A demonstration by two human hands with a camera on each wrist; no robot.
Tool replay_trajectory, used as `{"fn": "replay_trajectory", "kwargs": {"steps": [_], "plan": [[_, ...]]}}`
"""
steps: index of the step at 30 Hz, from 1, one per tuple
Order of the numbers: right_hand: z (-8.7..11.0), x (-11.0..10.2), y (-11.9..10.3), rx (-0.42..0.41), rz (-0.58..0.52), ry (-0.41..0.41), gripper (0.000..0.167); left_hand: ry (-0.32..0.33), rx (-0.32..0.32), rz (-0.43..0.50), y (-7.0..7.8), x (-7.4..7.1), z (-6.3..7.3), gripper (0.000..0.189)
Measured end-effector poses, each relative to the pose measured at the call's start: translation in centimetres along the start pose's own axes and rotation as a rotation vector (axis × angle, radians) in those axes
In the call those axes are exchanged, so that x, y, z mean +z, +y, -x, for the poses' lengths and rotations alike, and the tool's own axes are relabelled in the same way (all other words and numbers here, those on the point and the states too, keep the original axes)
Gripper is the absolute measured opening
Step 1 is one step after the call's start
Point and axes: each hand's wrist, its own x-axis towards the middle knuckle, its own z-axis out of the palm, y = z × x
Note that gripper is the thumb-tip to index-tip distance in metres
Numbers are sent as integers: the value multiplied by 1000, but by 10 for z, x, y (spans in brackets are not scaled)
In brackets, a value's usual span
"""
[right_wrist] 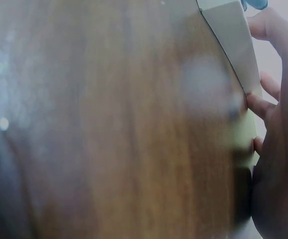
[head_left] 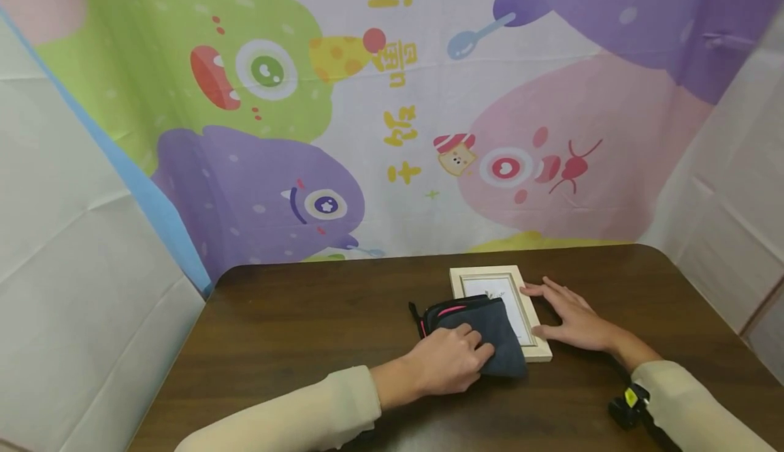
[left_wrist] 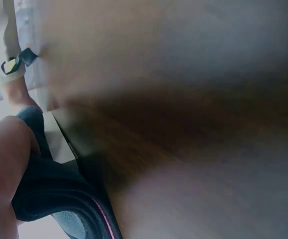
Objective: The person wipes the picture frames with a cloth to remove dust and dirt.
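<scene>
A cream picture frame lies on the table, with a white sheet behind its inner border. Across its lower left part lies a dark blue-grey fabric pouch, black-edged with a pink stripe and a short black strap at its left. My left hand grips the pouch from above with curled fingers. In the left wrist view the pouch bends in a thick fold below that hand. Along the right side of the frame, my right hand rests its extended fingers and thumb. Its fingertips meet the frame's side in the right wrist view.
The brown wooden table has rounded far corners. Behind it hangs a curtain printed with cartoon monsters, and pale panels stand at both sides. A black device with a yellow mark sits at the right wrist.
</scene>
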Motion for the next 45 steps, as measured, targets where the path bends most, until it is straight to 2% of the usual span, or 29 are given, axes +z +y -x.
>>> {"fn": "replay_trajectory", "kwargs": {"steps": [6,14,26,31,34,40,45], "plan": [[-1,1,1,9,10,3,75,-24,-14,3,0,0,1,23],[0,1,0,-4,13,10,73,-79,-38,-27,-13,2,-9,19],[-1,0,2,4,15,5,75,-209,-154,-21,-52,21,-43,19],[0,0,1,5,8,-5,75,-272,-195,-6,-64,28,-49,24],[0,-2,0,8,5,-6,75,-278,-205,-8,-65,30,-49,24],[0,-3,-3,8,11,2,74,-242,-199,-33,-62,30,-48,22],[0,-1,-2,10,13,-8,75,-230,-213,-10,-63,31,-46,24]]}}
